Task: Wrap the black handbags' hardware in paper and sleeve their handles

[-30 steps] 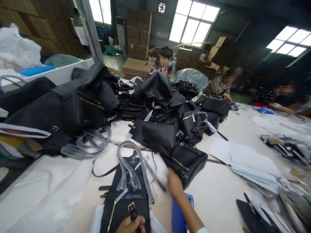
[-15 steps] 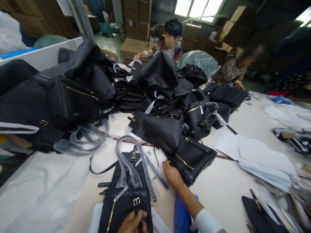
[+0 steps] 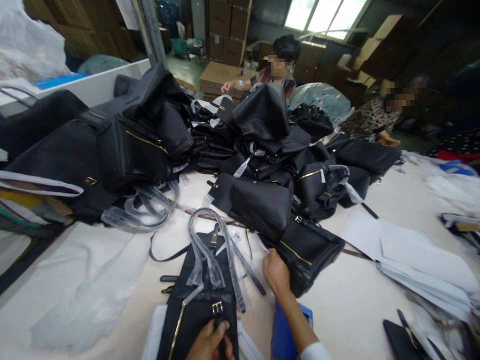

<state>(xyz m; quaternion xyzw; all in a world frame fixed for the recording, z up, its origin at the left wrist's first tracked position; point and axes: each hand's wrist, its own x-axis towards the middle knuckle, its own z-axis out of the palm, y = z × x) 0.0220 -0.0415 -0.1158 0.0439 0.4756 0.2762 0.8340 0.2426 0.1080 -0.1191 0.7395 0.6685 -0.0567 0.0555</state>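
Okay, flat black leather bag with a gold zipper lies on the white desk right in front of me, at the near edge, bottom centre of the view. My left hand is on its near end, fingers closed tight around a narrow black strap just below a gold buckle. Plastic-wrapped handle straps loop out from the bag's far end over the desk.

My right hand is just right of those straps, touching the near corner of a boxy black bag with a gold zip. Its fingers are partly hidden against that bag, so I cannot tell if they grip or only rest. Blue flat object lies under my right forearm.

Behind, a big pile of black leather bags covers the middle of the desk. Crumpled clear plastic wraps lie near its left side, and a clear plastic sheet lies at near left. Stack of white paper sheets lies to the right, well apart from my hands. Two other people sit at the far side; one co-worker's hand is by the pile.
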